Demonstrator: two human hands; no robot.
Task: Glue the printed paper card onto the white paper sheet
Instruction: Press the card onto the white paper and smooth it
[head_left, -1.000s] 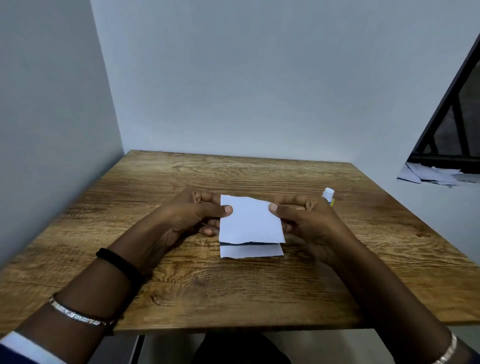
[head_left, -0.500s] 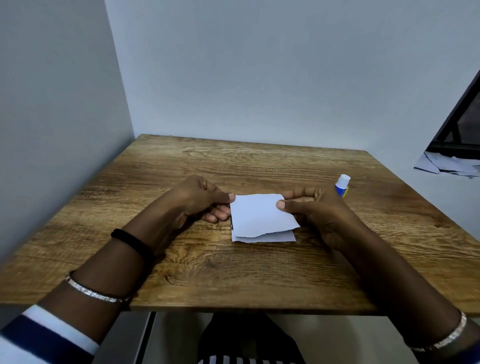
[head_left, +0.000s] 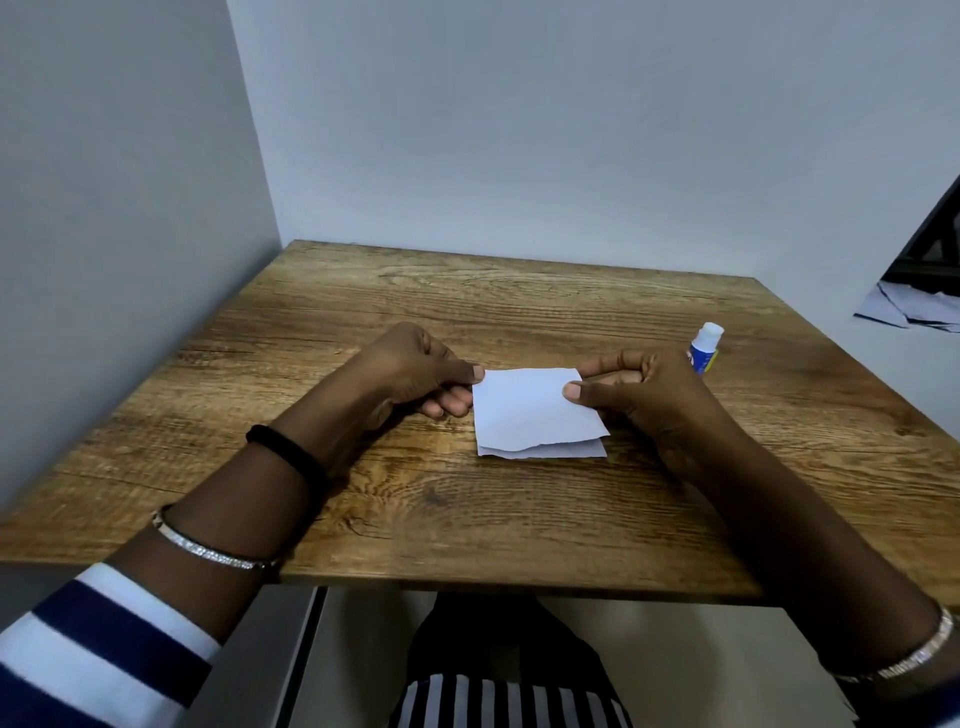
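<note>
- Head view, edges first: the wooden table (head_left: 519, 301) runs up to the back wall at its far edge, and its left edge sits close to the side wall.
- The near edge is right in front of the person's lap.
- Two pieces of paper are stacked mid-table, well in from every edge, with bare wood all around them.
- The top paper (head_left: 530, 410) is white face up and slightly skewed over the bottom paper (head_left: 561, 451). The bottom one lies flat on the wood, with only a strip showing along its near side.
- No print shows on either, so I cannot tell which is the card.
- The left hand (head_left: 410, 374) has its thumb and curled fingers pinching the top paper's far-left corner.
- The right hand (head_left: 654, 395) has its thumb pressed on top and its fingers curled beneath, gripping the right edge.
- Just behind the right hand a glue bottle (head_left: 705, 348) stands upright with a white cap, leaving open table to its right.
- Its label is blue, yellow and a touch of red, with writing too small to read.
- The count: two papers, one glue bottle, two hands.
- The left forearm carries one black band (head_left: 291, 452) and one sparkly bangle (head_left: 208, 545); there is another bangle (head_left: 904, 660) on the right wrist.
- Off the table at far right lie loose papers (head_left: 909, 309), too jumbled to count.
</note>
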